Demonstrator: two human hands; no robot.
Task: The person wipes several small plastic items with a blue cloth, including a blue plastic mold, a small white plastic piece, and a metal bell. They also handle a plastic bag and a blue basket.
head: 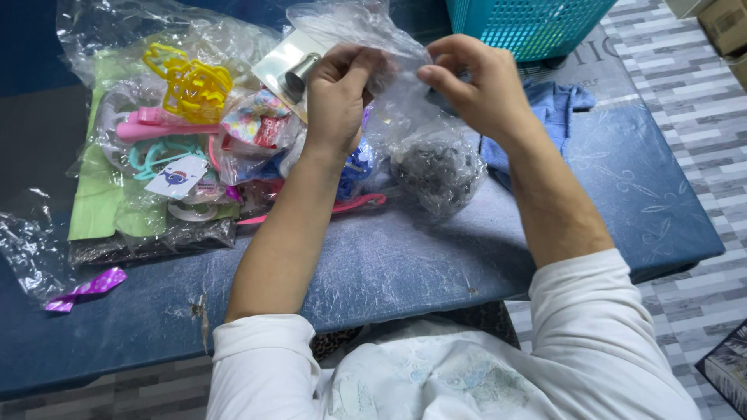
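My left hand (pixel 338 93) and my right hand (pixel 475 82) both pinch the top of a clear plastic bag (pixel 405 117). The bag hangs between them above a blue table (pixel 436 257). Its bottom bulges with a clump of small dark pieces (pixel 440 171) resting near the table surface. The bag's crinkled mouth rises above my fingers. Both forearms are bare, with white sleeves pushed up near the elbows.
A heap of clear bags with colourful plastic trinkets (pixel 187 132) lies left, with a yellow piece (pixel 191 82) on top. A purple ribbon (pixel 85 289) sits front left. A teal basket (pixel 529 23) stands at the back, a blue cloth (pixel 552 109) beside it.
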